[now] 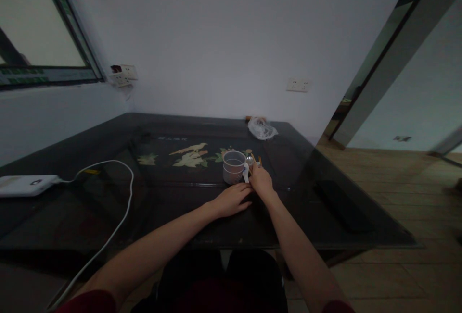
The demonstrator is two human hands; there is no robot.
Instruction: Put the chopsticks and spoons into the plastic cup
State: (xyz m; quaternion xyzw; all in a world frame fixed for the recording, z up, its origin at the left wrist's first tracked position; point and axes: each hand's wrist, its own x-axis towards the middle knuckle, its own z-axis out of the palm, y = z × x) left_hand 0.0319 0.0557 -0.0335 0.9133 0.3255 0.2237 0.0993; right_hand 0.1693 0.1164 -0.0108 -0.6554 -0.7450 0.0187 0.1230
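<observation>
On the dark table stands a clear plastic cup [234, 168], upright, just in front of my hands. To its right, a white spoon [246, 172] with a blue mark, a shiny metal spoon [250, 160] and thin wooden chopsticks [253, 159] stick out in a bunch from my right hand [262, 181]. That hand's fingers are closed around the bunch; its lower ends are hidden. My left hand [233, 199] lies low over the table with its fingers stretched toward the right hand, fingertips close to or touching it. Nothing shows in the left hand.
A crumpled clear plastic bag [262, 129] lies at the table's back edge. On the left, a white power strip or adapter [29, 185] has a white cable [130, 183] looping over the front edge. A dark flat object [342, 207] lies on the right. Inlaid bird pictures [189, 156] decorate the tabletop.
</observation>
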